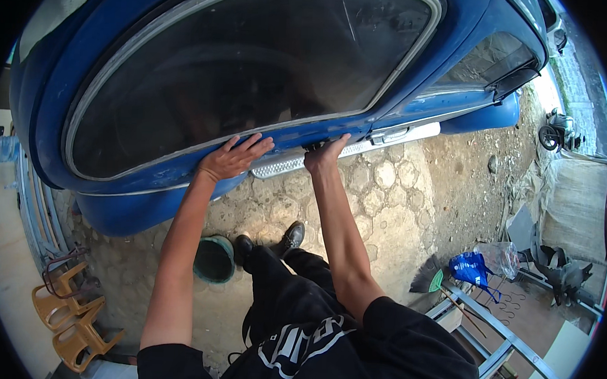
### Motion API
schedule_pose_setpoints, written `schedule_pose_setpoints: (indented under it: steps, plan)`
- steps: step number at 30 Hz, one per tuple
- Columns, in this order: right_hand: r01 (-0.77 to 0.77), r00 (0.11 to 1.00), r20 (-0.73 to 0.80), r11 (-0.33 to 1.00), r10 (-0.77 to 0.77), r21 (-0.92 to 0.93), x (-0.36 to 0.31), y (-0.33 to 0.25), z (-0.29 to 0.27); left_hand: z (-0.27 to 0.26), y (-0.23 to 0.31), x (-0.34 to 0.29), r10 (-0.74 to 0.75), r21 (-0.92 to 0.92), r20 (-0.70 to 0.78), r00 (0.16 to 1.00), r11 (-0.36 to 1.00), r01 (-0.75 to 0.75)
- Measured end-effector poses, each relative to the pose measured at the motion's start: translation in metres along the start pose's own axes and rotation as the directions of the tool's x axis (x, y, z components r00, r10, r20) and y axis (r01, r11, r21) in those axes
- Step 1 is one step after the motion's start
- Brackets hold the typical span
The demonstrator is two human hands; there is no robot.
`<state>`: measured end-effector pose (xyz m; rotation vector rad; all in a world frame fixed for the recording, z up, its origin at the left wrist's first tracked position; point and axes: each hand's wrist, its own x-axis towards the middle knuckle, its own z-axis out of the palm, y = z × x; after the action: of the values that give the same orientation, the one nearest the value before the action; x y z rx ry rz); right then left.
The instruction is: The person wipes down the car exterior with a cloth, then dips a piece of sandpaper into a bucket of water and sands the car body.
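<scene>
A blue car (453, 81) with a large dark side window (255, 56) fills the upper part of the head view. My left hand (235, 157) lies with its fingers spread on the blue panel just under the window's pale rim. To its right, my right hand (327, 155) is against the same panel, thumb pointing up along the paint. Its other fingers curl out of sight by a small dark shape at the panel, too shaded to name. Below the hands runs a silver ribbed running board (281, 166).
A green bucket (214, 259) stands beside my shoes on hexagonal paving. Brown plastic chairs (76, 339) are at lower left. To the right lie a broom (428, 275), a blue bag (472, 268) and a metal ladder (505, 344). A motorcycle (559, 131) stands farther off.
</scene>
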<state>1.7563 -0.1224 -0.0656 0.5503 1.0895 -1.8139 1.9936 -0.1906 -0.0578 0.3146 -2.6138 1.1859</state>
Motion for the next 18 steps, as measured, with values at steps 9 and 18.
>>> schedule_pose_setpoints:
  steps: [9,18]
  plan:
    - [0.360,0.833,-0.166,0.745,-0.528,-0.562,-0.028,0.017,0.032,-0.009,0.005,-0.006,-0.009,-0.085,0.021,1.000,0.996,0.011]
    - [0.535,0.737,0.058,0.529,-0.673,-0.658,-0.015,0.022,0.011,-0.009,0.005,-0.004,-0.007,-0.062,0.022,1.000,0.998,0.008]
